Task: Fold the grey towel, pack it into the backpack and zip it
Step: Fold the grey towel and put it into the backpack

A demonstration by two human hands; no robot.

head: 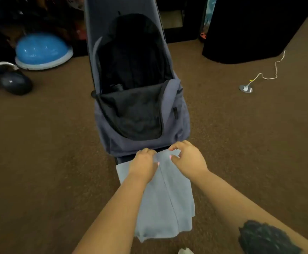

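The grey towel (165, 202) lies lengthwise on a narrow dark bench, its long sides folded inward so they meet along a middle seam. My left hand (144, 162) and my right hand (188, 157) both pinch the towel's far edge, close together on either side of that seam. Just beyond my fingers lies the blue-grey backpack (140, 114), its main compartment unzipped and gaping, the black lining showing. The pack's front flap hangs toward me, almost touching the towel's far edge.
The bench (101, 17) runs away from me over brown carpet (39, 153). A blue half-ball trainer (41, 50) and dark round weights (15, 82) lie at the left. A black covered object (250, 28) stands at the right, with a white cord (270, 74) running to a floor plate.
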